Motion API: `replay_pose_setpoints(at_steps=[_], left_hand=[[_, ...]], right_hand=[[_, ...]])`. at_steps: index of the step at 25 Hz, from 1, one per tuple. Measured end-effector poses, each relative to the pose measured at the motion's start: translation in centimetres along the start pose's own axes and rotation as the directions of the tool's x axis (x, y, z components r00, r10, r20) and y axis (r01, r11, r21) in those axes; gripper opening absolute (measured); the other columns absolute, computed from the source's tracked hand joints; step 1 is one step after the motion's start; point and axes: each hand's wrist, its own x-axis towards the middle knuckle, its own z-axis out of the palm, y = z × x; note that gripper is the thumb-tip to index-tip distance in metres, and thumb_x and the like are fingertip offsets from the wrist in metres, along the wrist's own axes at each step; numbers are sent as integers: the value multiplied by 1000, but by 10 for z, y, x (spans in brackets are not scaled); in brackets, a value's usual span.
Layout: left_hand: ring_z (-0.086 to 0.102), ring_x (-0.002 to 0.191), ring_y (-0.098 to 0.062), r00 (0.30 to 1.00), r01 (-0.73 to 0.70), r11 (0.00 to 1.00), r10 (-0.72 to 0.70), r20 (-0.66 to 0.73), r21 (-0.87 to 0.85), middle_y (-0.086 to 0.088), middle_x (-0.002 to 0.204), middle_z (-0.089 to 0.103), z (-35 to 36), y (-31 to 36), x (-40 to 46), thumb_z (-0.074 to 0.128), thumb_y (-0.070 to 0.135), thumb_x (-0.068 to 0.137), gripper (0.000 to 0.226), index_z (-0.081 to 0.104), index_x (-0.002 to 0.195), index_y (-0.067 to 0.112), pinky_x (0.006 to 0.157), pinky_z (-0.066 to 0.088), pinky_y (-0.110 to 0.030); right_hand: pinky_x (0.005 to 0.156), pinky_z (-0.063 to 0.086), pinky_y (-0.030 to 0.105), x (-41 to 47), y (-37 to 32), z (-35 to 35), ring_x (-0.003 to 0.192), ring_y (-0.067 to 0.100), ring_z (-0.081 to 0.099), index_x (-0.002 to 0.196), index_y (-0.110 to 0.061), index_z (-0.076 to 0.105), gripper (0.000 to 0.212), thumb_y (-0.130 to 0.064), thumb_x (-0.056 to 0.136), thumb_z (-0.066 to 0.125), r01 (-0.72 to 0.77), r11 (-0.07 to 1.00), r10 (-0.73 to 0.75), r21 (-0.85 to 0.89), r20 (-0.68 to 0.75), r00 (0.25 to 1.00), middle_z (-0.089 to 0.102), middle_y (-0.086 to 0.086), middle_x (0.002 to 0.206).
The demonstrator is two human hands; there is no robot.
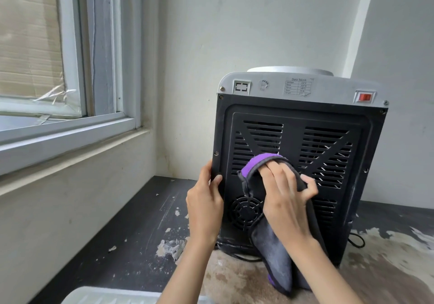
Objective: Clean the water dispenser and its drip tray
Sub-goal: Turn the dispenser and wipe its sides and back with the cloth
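Observation:
The water dispenser (328, 139) stands on a dark worn table with its black vented back panel turned toward me, its top grey with a red switch. My right hand (286, 193) presses a grey cloth with purple trim (272, 254) flat against the middle of the vents. The cloth hangs down past the round fan grille. My left hand (204, 207) grips the left edge of the back panel, thumb on the panel face. A white slotted drip tray (110, 296) lies at the bottom left edge of the view, partly cut off.
The table surface (131, 233) is black with peeled, flaking patches. A window sill and frame (70, 139) run along the left. White walls close the corner behind the dispenser. A black power cord (357, 240) trails at the dispenser's lower right.

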Motion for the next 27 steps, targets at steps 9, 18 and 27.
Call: replay_pose_setpoints(at_steps=[9,18,27], left_hand=[[67,82,-27,1000,-10,1000,10,-11,-7,-1,89,72,1,-1,-1,53,6,93,33,56,120,26,72,52,-43],[66,84,-27,1000,5,1000,-5,12,-14,-2,89,72,-1,2,-1,53,6,93,35,56,120,27,73,51,-42],[65,82,-28,1000,-2,1000,2,-6,-4,-6,89,72,-1,1,1,51,5,92,35,58,122,20,73,52,-43]], right_hand=[[91,23,44,9,-8,1,113,16,44,116,-22,47,43,-1,81,33,38,998,-37,-46,27,999,43,-4,121],[93,21,45,20,-20,0,111,16,44,111,-21,47,42,0,76,36,37,999,-37,-17,43,998,45,-5,116],[93,21,45,31,-36,2,113,15,43,111,-22,47,40,-2,79,35,19,999,-19,35,0,1000,44,-6,118]])
